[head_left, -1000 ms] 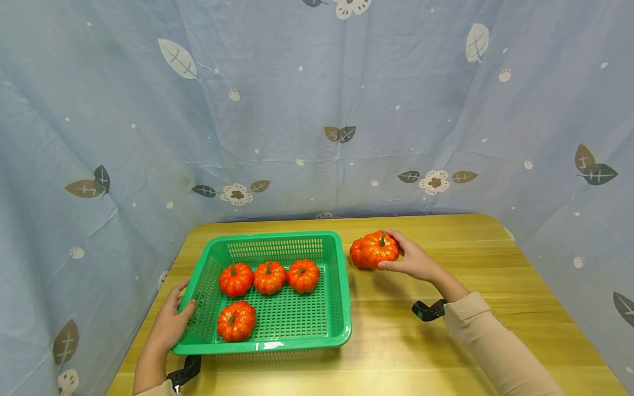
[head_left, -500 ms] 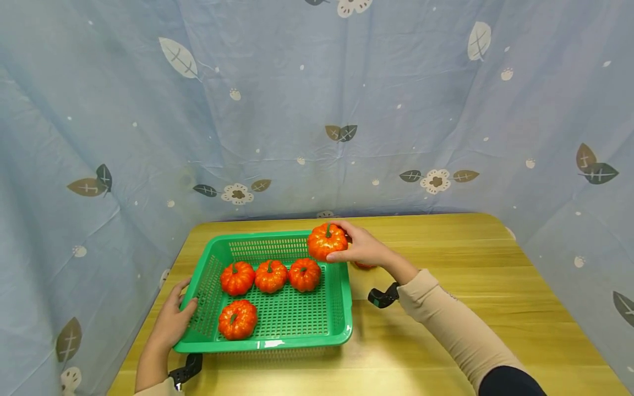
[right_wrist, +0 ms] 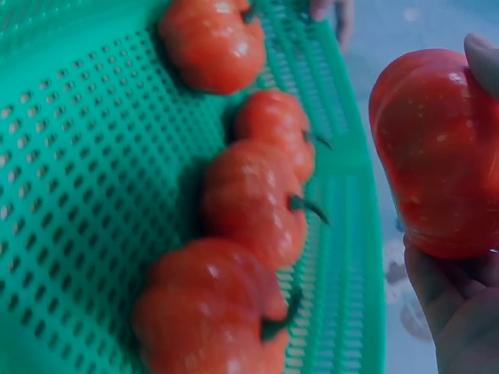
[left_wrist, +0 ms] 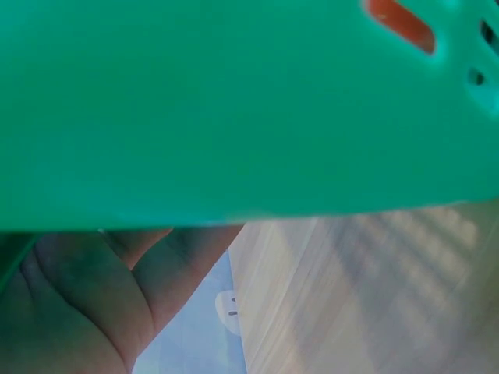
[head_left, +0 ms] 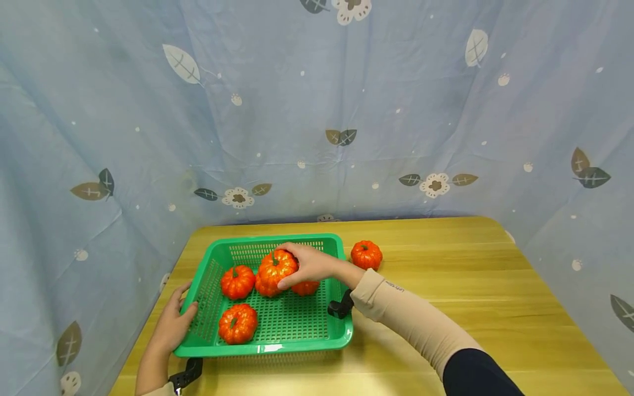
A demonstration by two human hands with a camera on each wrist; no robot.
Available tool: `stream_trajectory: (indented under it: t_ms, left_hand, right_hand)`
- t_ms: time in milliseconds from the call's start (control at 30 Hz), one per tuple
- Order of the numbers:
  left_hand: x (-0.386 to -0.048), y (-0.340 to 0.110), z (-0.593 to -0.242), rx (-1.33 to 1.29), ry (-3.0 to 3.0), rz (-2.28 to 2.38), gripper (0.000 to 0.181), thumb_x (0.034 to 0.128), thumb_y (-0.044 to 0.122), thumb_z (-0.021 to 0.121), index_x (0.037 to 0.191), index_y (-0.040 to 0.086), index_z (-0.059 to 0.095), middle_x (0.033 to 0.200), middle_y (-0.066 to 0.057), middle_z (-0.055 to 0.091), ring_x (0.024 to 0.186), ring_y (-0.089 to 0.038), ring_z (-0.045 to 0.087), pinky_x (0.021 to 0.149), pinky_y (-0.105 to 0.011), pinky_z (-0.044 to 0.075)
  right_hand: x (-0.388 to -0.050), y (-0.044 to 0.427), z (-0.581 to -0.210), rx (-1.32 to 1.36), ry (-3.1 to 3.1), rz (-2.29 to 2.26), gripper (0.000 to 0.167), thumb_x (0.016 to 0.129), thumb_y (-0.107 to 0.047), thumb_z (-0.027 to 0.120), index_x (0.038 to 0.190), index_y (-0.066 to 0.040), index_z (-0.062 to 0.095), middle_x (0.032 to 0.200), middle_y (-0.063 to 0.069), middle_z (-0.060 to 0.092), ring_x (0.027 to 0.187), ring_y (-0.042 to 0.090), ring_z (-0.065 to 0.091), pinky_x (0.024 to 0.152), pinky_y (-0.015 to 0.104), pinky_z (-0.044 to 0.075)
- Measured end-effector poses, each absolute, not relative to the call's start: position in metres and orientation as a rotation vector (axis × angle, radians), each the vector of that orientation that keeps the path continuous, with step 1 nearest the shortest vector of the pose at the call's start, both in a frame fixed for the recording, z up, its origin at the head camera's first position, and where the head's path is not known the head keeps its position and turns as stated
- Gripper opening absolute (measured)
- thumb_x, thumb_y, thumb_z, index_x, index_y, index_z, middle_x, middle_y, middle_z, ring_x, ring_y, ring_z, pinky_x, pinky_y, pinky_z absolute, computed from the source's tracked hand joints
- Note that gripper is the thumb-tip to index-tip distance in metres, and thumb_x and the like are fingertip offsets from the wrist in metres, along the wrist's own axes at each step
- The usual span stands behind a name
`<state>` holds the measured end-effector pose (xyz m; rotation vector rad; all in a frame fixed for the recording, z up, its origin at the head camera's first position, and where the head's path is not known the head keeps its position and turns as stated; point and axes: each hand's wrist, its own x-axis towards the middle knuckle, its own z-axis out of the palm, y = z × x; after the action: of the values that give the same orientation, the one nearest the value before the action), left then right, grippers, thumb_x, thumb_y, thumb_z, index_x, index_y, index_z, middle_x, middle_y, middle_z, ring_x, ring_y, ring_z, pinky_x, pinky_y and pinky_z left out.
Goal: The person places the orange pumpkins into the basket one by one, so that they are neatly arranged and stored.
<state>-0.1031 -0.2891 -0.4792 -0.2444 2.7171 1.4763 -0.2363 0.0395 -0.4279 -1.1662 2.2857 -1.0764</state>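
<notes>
Over the green plastic basket (head_left: 262, 348), my right hand (head_left: 311, 265) grips a small orange pumpkin (head_left: 276, 266) between thumb and fingers, its stem up. In the right wrist view this held pumpkin (right_wrist: 437, 156) is apart from several pumpkins lying in the basket. One of those, a front-left pumpkin (head_left: 238, 323), sits alone; the others form a row behind it, partly covered by the right hand and its load. My left hand (head_left: 169, 324) holds the basket's left rim, thumb over the edge. The left wrist view shows the basket wall (left_wrist: 195, 117) hiding most of its fingers.
Another pumpkin (head_left: 366, 255) lies on the wooden table (head_left: 460, 286), just right of the basket's back right corner. A blue patterned cloth (head_left: 307, 110) hangs behind the table and along both sides.
My right hand has carried the pumpkin leftward from beside the basket to above the row inside. The pumpkin left on the table has come into full view. The left hand stays at the rim.
</notes>
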Motion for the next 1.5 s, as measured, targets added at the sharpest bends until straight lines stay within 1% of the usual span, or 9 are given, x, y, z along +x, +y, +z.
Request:
stream_trajectory:
  t_ms: [100, 267, 400, 533, 700, 900, 1133, 1367, 1500]
  left_hand:
    - [-0.103, -0.289, -0.479, -0.252, 2.717, 1.472, 0.063, 0.1023, 0.023, 0.04, 0.153, 0.009, 0.006, 0.133, -0.036, 0.043, 0.073, -0.023, 0.065, 0.059, -0.035, 0.053]
    - [-0.105, -0.289, -0.48, -0.271, 2.706, 1.459, 0.064, 0.1024, 0.025, 0.04, 0.154, 0.011, 0.004, 0.135, -0.035, 0.042, 0.074, -0.023, 0.065, 0.059, -0.035, 0.053]
    - [-0.105, -0.289, -0.481, -0.261, 2.715, 1.466, 0.064, 0.1023, 0.024, 0.041, 0.153, 0.01, 0.005, 0.134, -0.035, 0.043, 0.073, -0.022, 0.065, 0.059, -0.035, 0.053]
    - [-0.105, -0.289, -0.481, -0.25, 2.722, 1.473, 0.063, 0.1022, 0.022, 0.041, 0.153, 0.009, 0.006, 0.133, -0.036, 0.043, 0.072, -0.023, 0.065, 0.058, -0.035, 0.054]
    - [-0.104, -0.29, -0.481, -0.258, 2.725, 1.456, 0.064, 0.1023, 0.024, 0.041, 0.154, 0.01, 0.004, 0.135, -0.036, 0.041, 0.073, -0.022, 0.065, 0.058, -0.035, 0.053]
    - [-0.104, -0.289, -0.481, -0.265, 2.724, 1.453, 0.063, 0.1021, 0.022, 0.041, 0.153, 0.009, 0.006, 0.134, -0.036, 0.043, 0.074, -0.022, 0.065, 0.059, -0.035, 0.053]
    - [-0.105, -0.289, -0.48, -0.279, 2.717, 1.45, 0.064, 0.1016, 0.02, 0.041, 0.153, 0.008, 0.005, 0.134, -0.037, 0.043, 0.074, -0.022, 0.065, 0.06, -0.034, 0.053]
    - [-0.105, -0.289, -0.481, -0.233, 2.734, 1.49, 0.061, 0.1016, 0.018, 0.041, 0.152, 0.004, 0.009, 0.13, -0.037, 0.045, 0.074, -0.02, 0.065, 0.06, -0.034, 0.053]
    - [-0.105, -0.289, -0.481, -0.231, 2.742, 1.484, 0.061, 0.1015, 0.018, 0.041, 0.152, 0.004, 0.009, 0.129, -0.037, 0.046, 0.073, -0.02, 0.065, 0.059, -0.034, 0.053]
  right_hand:
    - [-0.233, 0.027, -0.434, -1.217, 2.304, -0.983, 0.077, 0.077, -0.039, 0.077, 0.14, -0.014, 0.041, 0.127, 0.001, 0.054, 0.106, 0.009, 0.055, 0.085, 0.022, 0.048]
    - [-0.229, 0.013, -0.45, -1.292, 2.268, -0.887, 0.075, 0.075, -0.042, 0.078, 0.136, -0.015, 0.043, 0.121, -0.003, 0.055, 0.1, 0.004, 0.055, 0.081, 0.018, 0.048]
    - [-0.225, 0.008, -0.458, -1.314, 2.226, -0.801, 0.073, 0.074, -0.04, 0.079, 0.133, -0.015, 0.044, 0.119, -0.004, 0.055, 0.099, 0.004, 0.054, 0.08, 0.017, 0.047]
    - [-0.222, 0.005, -0.46, -1.295, 2.199, -0.696, 0.073, 0.075, -0.039, 0.079, 0.134, -0.016, 0.044, 0.118, -0.005, 0.055, 0.098, 0.004, 0.054, 0.08, 0.018, 0.047]
    - [-0.219, -0.001, -0.463, -1.312, 2.181, -0.581, 0.075, 0.075, -0.039, 0.079, 0.135, -0.013, 0.043, 0.117, -0.006, 0.055, 0.097, 0.003, 0.053, 0.081, 0.018, 0.046]
    - [-0.214, -0.007, -0.468, -1.374, 2.163, -0.453, 0.075, 0.073, -0.038, 0.081, 0.133, -0.01, 0.045, 0.121, -0.005, 0.054, 0.104, 0.004, 0.052, 0.089, 0.017, 0.043]
    - [-0.211, -0.012, -0.475, -1.379, 2.152, -0.371, 0.074, 0.072, -0.036, 0.083, 0.131, -0.013, 0.045, 0.119, -0.007, 0.053, 0.107, 0.004, 0.051, 0.092, 0.017, 0.042]
    - [-0.214, -0.014, -0.477, -1.345, 2.131, -0.341, 0.081, 0.072, -0.036, 0.083, 0.137, -0.013, 0.04, 0.133, -0.004, 0.048, 0.123, 0.008, 0.047, 0.101, 0.02, 0.037]
    - [-0.214, -0.014, -0.478, -1.293, 2.113, -0.349, 0.083, 0.07, -0.034, 0.084, 0.137, -0.014, 0.039, 0.134, -0.002, 0.048, 0.125, 0.01, 0.046, 0.103, 0.022, 0.037]
